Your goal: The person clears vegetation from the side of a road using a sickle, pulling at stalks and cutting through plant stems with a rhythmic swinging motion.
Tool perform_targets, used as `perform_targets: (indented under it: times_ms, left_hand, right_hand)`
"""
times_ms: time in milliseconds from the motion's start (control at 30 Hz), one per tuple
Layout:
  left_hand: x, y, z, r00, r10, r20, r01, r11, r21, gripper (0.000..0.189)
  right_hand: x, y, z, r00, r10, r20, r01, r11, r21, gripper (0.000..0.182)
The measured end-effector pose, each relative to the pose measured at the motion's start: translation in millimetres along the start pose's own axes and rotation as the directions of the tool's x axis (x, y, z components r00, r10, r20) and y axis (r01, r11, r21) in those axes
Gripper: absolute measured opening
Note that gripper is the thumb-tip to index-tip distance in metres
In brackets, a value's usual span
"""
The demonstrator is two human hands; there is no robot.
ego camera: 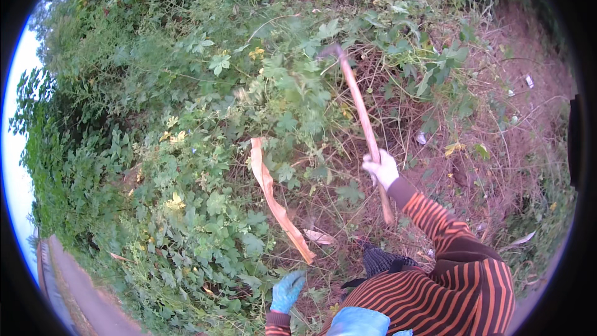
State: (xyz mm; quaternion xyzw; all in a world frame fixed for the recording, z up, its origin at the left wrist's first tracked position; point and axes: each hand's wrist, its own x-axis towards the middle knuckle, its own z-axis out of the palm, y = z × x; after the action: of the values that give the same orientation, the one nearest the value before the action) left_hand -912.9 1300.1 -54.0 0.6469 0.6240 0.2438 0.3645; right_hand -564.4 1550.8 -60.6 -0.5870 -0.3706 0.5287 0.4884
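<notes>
My right hand (383, 168), in a white glove, grips the lower part of a wooden tool handle (359, 98). The shaft slants up and to the left over the vines, its butt end below my fist. At its far end a small metal blade (330, 50) sits crosswise, too blurred to tell whether it is a sickle or a hoe. My left hand (288, 291), in a blue glove, hangs low with its fingers loosely bent; nothing shows in it. Just above it is the lower end of a long, dry, tan strip (275, 203), perhaps bark or a leaf sheath.
Dense leafy vines (219, 205) cover the slope ahead and to the left. Dry stems and brown ground (503, 149) lie to the right, with bits of pale litter (421, 138). A paved path (77, 280) runs at the lower left. A dark knitted shoe (385, 261) shows below me.
</notes>
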Motion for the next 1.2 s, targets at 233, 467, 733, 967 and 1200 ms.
perform_targets:
  times_ms: [233,467,733,967,1200]
  left_hand:
    - [-84,-39,28,0.906,-0.406,-0.120,0.341,0.867,-0.364,0.023]
    - [-57,3,23,0.953,-0.261,-0.153,0.216,0.942,-0.259,0.022]
    - [-10,26,1,0.993,-0.004,-0.114,-0.015,0.987,-0.163,0.021]
    - [144,127,-10,0.727,0.672,-0.141,-0.639,0.737,0.220,0.028]
    - [332,223,31,0.463,0.886,-0.007,-0.799,0.421,0.429,0.036]
  right_hand:
    - [133,-73,54,0.993,-0.117,-0.009,0.117,0.986,0.117,0.018]
    - [172,-92,86,0.983,0.061,0.173,-0.103,0.964,0.244,0.015]
    - [14,-59,9,0.937,0.120,0.329,-0.169,0.978,0.125,0.016]
    - [-172,-15,-64,0.928,0.331,0.169,-0.328,0.944,-0.045,0.027]
    - [-192,2,-73,0.923,0.382,0.046,-0.350,0.883,-0.312,0.029]
